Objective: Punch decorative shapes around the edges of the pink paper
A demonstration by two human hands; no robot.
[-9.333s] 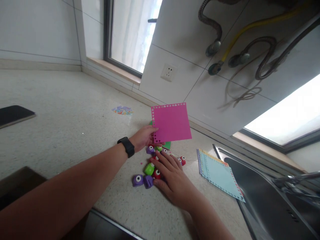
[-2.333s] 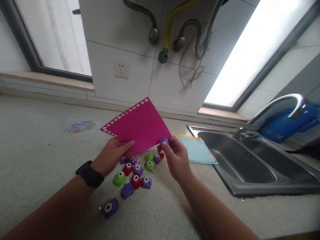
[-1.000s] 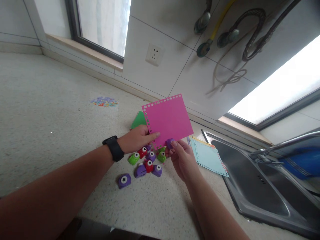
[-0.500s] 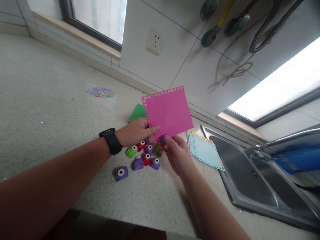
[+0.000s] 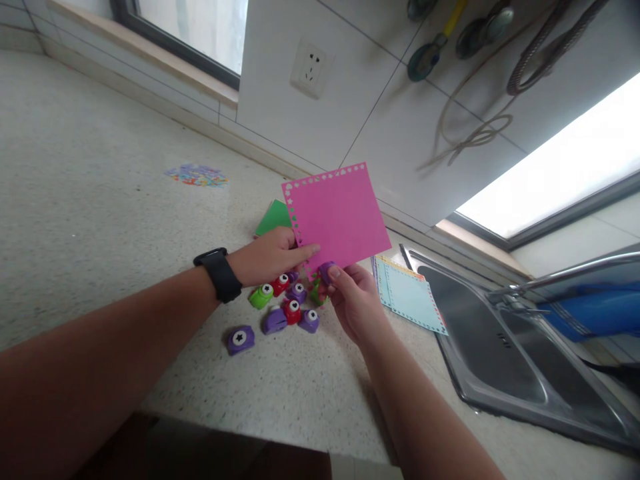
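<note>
The right hand (image 5: 356, 303) is closing its grip on a small purple punch (image 5: 326, 271), thumb on top, pressing it onto the lower edge of the pink sheet (image 5: 338, 215). The left hand (image 5: 270, 255) is pinching that sheet at its lower left corner, thumb lying across the front face, and is holding it up above the table (image 5: 100, 220), tilted toward the camera. Small cut-out shapes are running along the sheet's top and left edges. A black watch (image 5: 216, 273) is sitting on the left wrist.

Directly beneath both hands, a cluster of little punches (image 5: 290, 308) in purple, red and green is lying on the table, most of them touching one another. One purple punch with a star mark (image 5: 241, 339) is lying slightly apart from the cluster, nearer the table's front edge. A green sheet (image 5: 273, 218) is showing behind the left hand, partly hidden by the pink one.

To the right of the hands, a stack of light blue sheets (image 5: 410, 300) with punched borders is lying just beside the sink (image 5: 505, 353). Toward the table's far left, near the wall, a small heap of coloured paper bits (image 5: 197, 176) is lying well apart from everything else.
</note>
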